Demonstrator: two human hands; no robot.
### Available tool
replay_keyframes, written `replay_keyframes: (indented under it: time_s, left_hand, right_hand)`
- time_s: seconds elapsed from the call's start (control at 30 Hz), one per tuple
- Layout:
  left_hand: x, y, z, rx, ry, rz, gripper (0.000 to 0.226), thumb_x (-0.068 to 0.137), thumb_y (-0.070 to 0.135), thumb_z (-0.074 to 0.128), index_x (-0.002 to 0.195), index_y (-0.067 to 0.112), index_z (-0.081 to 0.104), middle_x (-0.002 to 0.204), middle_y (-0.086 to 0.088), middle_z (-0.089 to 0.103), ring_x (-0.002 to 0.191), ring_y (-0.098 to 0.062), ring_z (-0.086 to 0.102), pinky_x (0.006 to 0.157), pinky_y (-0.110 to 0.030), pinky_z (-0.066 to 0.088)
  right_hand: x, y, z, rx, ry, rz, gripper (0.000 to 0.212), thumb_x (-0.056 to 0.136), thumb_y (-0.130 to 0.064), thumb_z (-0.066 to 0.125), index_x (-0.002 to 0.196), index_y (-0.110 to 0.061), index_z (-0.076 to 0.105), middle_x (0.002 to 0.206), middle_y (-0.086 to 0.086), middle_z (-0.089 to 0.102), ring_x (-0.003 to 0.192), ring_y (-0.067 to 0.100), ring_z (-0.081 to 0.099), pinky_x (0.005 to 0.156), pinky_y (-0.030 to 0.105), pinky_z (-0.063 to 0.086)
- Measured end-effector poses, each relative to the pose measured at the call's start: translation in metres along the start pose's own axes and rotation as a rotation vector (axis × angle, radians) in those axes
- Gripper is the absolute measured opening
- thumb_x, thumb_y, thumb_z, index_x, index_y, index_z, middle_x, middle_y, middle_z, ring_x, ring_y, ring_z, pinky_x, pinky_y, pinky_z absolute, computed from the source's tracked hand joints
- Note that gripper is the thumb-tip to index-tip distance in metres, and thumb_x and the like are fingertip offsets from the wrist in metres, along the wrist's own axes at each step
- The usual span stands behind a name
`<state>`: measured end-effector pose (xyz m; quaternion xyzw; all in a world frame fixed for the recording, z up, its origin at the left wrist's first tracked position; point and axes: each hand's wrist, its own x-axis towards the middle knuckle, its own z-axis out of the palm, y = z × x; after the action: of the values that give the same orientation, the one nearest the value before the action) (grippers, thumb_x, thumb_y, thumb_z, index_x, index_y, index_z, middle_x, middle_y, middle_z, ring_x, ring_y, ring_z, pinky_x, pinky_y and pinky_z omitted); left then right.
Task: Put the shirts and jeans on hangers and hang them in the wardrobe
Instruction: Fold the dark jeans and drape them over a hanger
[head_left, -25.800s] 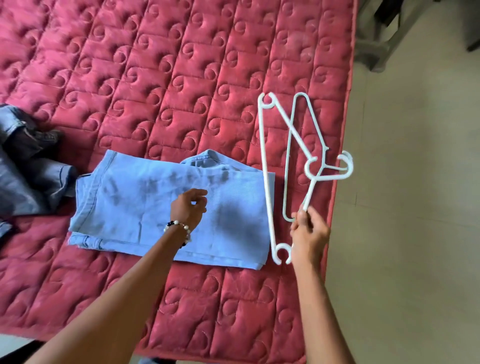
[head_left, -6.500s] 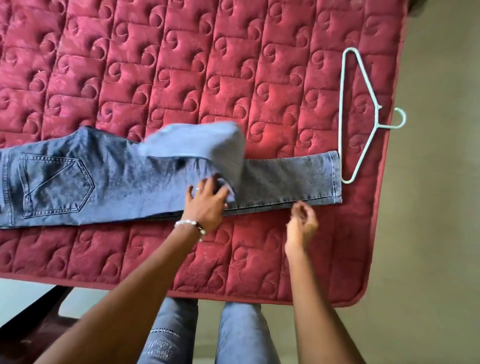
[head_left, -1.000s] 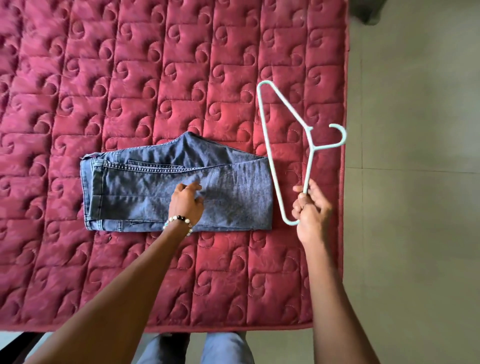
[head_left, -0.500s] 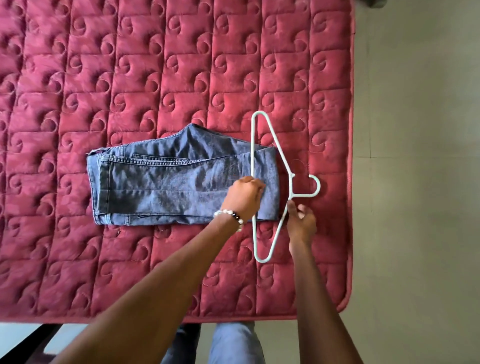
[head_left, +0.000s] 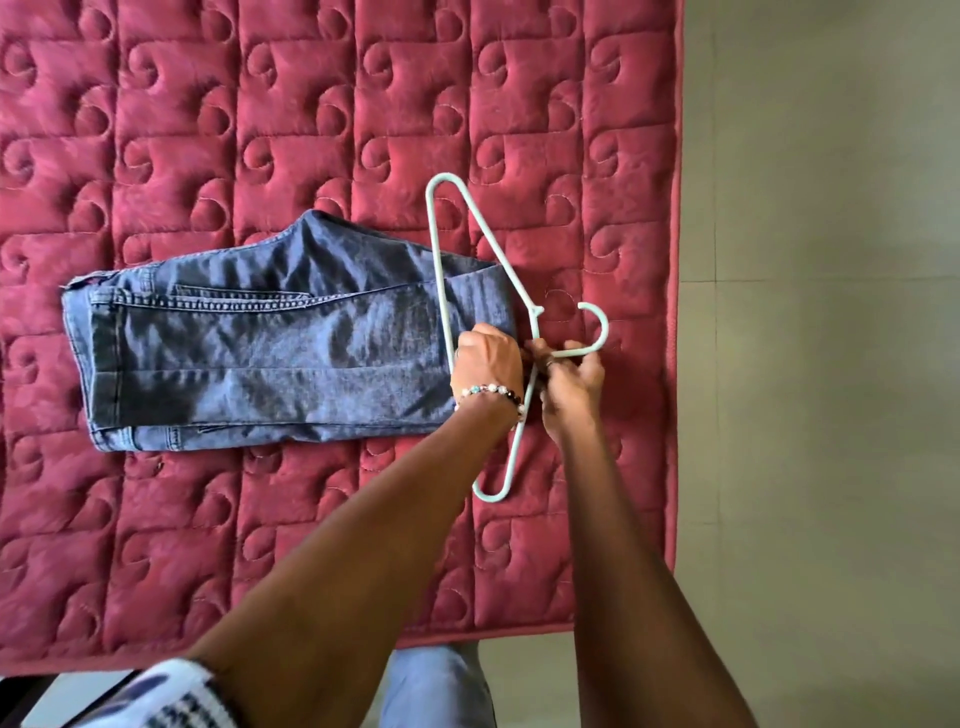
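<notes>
While jeans (head_left: 270, 353) lie crosswise, hanger (head_left: 485, 260) hook points right.

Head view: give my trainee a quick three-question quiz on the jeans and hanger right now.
1. True or false: the folded jeans lie on the red quilted mattress.
2. Which hand holds the hanger at the neck below its hook? A. left hand B. right hand
3. Fill in: the hanger's hook points toward the mattress's ____ edge.

Key: 1 true; 2 B; 3 right.
</notes>
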<state>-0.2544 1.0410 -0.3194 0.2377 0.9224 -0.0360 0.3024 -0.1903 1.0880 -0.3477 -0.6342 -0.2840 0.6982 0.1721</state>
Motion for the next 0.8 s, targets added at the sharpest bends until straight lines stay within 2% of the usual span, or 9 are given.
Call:
replay_keyframes:
  time_s: [0.07, 0.17, 0.23, 0.33, 0.43, 0.5, 0.53, 0.67, 0.8]
  left_hand:
    - [-0.003, -0.004, -0.004, -0.055, 0.001, -0.008, 0.026, 0.099, 0.007, 0.030, 0.117, -0.006, 0.044, 0.116, -0.020, 0.055, 0.106, -0.034, 0.061, 0.077, -0.038, 0.052]
    - [-0.012, -0.017, -0.026, -0.228, -0.010, -0.025, 0.025, 0.094, 0.001, 0.036, 0.117, -0.002, 0.046, 0.119, -0.022, 0.056, 0.111, -0.041, 0.057, 0.084, -0.045, 0.048]
    - [-0.019, -0.033, -0.043, -0.379, -0.023, -0.105, 0.028, 0.091, 0.003, 0.042, 0.118, 0.001, 0.047, 0.120, -0.024, 0.054, 0.112, -0.043, 0.053, 0.088, -0.045, 0.045]
    - [-0.029, -0.065, -0.069, -0.656, 0.003, -0.261, 0.033, 0.084, 0.007, 0.048, 0.117, 0.007, 0.053, 0.116, -0.023, 0.058, 0.109, -0.041, 0.054, 0.089, -0.039, 0.043]
    - [-0.042, -0.117, -0.102, -0.918, 0.114, -0.229, 0.028, 0.074, 0.014, 0.042, 0.095, 0.011, 0.061, 0.094, -0.019, 0.065, 0.092, -0.037, 0.056, 0.077, -0.034, 0.038]
    - [-0.047, -0.153, -0.123, -1.071, 0.196, -0.197, 0.021, 0.064, 0.022, 0.037, 0.075, 0.014, 0.053, 0.069, -0.007, 0.057, 0.066, -0.025, 0.048, 0.064, -0.030, 0.029]
    - [-0.047, -0.176, -0.133, -1.124, 0.227, -0.188, 0.021, 0.065, 0.028, 0.039, 0.072, 0.012, 0.052, 0.062, -0.002, 0.053, 0.062, -0.022, 0.044, 0.062, -0.031, 0.029]
    - [-0.044, -0.262, -0.167, -1.231, 0.216, -0.168, 0.048, 0.065, 0.058, 0.072, 0.079, 0.013, 0.067, 0.075, 0.002, 0.070, 0.074, -0.016, 0.065, 0.069, -0.035, 0.053]
    - [-0.027, -0.362, -0.170, -1.373, 0.243, -0.211, 0.024, 0.070, 0.033, 0.082, 0.079, 0.014, 0.071, 0.076, -0.001, 0.072, 0.068, -0.012, 0.065, 0.069, -0.035, 0.057]
  right_hand:
    - [-0.007, 0.001, 0.002, -0.018, 0.012, -0.031, 0.043, 0.081, 0.014, 0.065, 0.107, -0.009, 0.039, 0.077, 0.010, 0.062, 0.049, 0.006, 0.063, 0.052, 0.023, 0.054]
    - [-0.018, -0.001, 0.006, 0.059, 0.000, -0.013, 0.044, 0.084, 0.016, 0.058, 0.110, -0.010, 0.034, 0.080, 0.015, 0.063, 0.050, 0.013, 0.064, 0.059, 0.033, 0.057]
    - [-0.027, -0.001, 0.014, 0.069, 0.006, -0.038, 0.044, 0.086, 0.015, 0.057, 0.108, -0.013, 0.032, 0.079, 0.014, 0.061, 0.048, 0.012, 0.061, 0.052, 0.029, 0.055]
    - [-0.042, 0.005, 0.036, 0.045, 0.005, -0.102, 0.042, 0.085, 0.014, 0.056, 0.101, -0.017, 0.032, 0.078, 0.012, 0.062, 0.041, 0.008, 0.054, 0.040, 0.019, 0.041]
    - [-0.062, 0.019, 0.076, 0.072, -0.041, -0.107, 0.039, 0.088, 0.014, 0.052, 0.094, -0.019, 0.032, 0.072, 0.009, 0.065, 0.037, 0.007, 0.049, 0.036, 0.015, 0.032]
    - [-0.072, 0.031, 0.101, 0.123, -0.078, -0.097, 0.039, 0.089, 0.014, 0.050, 0.091, -0.021, 0.033, 0.064, 0.004, 0.066, 0.036, 0.006, 0.048, 0.035, 0.013, 0.031]
    - [-0.079, 0.040, 0.117, 0.128, -0.096, -0.099, 0.037, 0.090, 0.013, 0.050, 0.093, -0.020, 0.034, 0.062, 0.002, 0.067, 0.037, 0.006, 0.048, 0.035, 0.013, 0.031]
    - [-0.102, 0.074, 0.162, 0.092, -0.103, -0.115, 0.036, 0.090, 0.010, 0.050, 0.093, -0.022, 0.034, 0.072, 0.006, 0.065, 0.039, 0.005, 0.049, 0.036, 0.014, 0.032]
    - [-0.111, 0.105, 0.185, 0.074, -0.040, -0.120, 0.036, 0.092, 0.009, 0.048, 0.088, -0.023, 0.032, 0.081, 0.011, 0.063, 0.038, 0.004, 0.048, 0.036, 0.015, 0.032]
